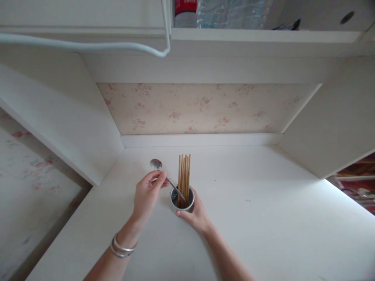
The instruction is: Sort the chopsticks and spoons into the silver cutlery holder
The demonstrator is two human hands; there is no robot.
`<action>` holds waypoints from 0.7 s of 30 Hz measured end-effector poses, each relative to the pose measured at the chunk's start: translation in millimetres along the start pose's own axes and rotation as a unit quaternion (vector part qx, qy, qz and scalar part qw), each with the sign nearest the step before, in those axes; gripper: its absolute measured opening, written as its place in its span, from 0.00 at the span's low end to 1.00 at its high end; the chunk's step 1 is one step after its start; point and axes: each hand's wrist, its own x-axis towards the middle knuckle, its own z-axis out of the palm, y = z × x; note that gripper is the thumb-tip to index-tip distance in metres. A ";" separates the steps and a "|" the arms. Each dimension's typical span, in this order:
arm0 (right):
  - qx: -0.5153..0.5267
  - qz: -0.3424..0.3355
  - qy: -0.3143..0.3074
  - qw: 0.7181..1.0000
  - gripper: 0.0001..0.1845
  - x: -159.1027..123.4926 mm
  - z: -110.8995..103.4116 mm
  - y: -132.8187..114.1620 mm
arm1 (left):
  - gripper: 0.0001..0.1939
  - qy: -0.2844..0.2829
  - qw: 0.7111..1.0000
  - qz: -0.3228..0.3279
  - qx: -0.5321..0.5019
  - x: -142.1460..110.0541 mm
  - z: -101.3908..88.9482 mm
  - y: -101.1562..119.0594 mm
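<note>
My left hand (150,192), with silver bangles on its wrist, pinches a metal spoon (156,164) by the handle. The spoon's bowl points up and to the left, while its handle end reaches over the rim into a round metal cup (172,202). Several wooden chopsticks (184,175) stand upright in the cup, their tips well above the rim. My right hand (197,212) is wrapped around the cup's right side, thumb at the front near the rim. The fingers behind the cup are partly hidden.
The cup is on a white tabletop (263,218) between white side panels (331,113). Floral wallpaper (202,109) covers the back. Overhead, a shelf (263,36) holds clear plastic bottles (231,13); a white cable (88,45) hangs at upper left.
</note>
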 end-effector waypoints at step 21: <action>0.019 -0.014 -0.014 1.000 0.45 3.6 -2.1 0.3 | 0.17 -0.102 0.992 -0.019 0.066 -13.5 7.8 -54.6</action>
